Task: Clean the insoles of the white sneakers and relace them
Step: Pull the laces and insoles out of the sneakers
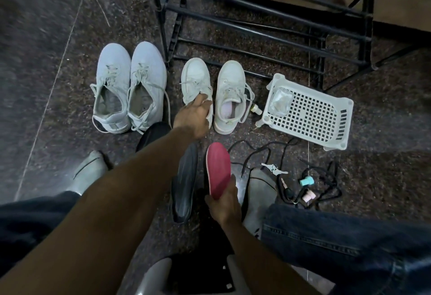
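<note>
My left hand [194,117] grips the white sneaker's [197,80] collar to steady it; my right hand [224,203] pinches a red insole [218,166], ready nearby.

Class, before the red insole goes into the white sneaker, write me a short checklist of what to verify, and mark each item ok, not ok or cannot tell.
1. Right hand grips the red insole: ok.
2. Left hand steadies the white sneaker at its opening: ok.
3. Sneaker opening free for the insole: cannot tell, the hand hides it.
4. Insole clean: cannot tell.
5. Black laces within reach on the floor: ok.
6. Sneaker's own lace loosened: cannot tell.
</note>
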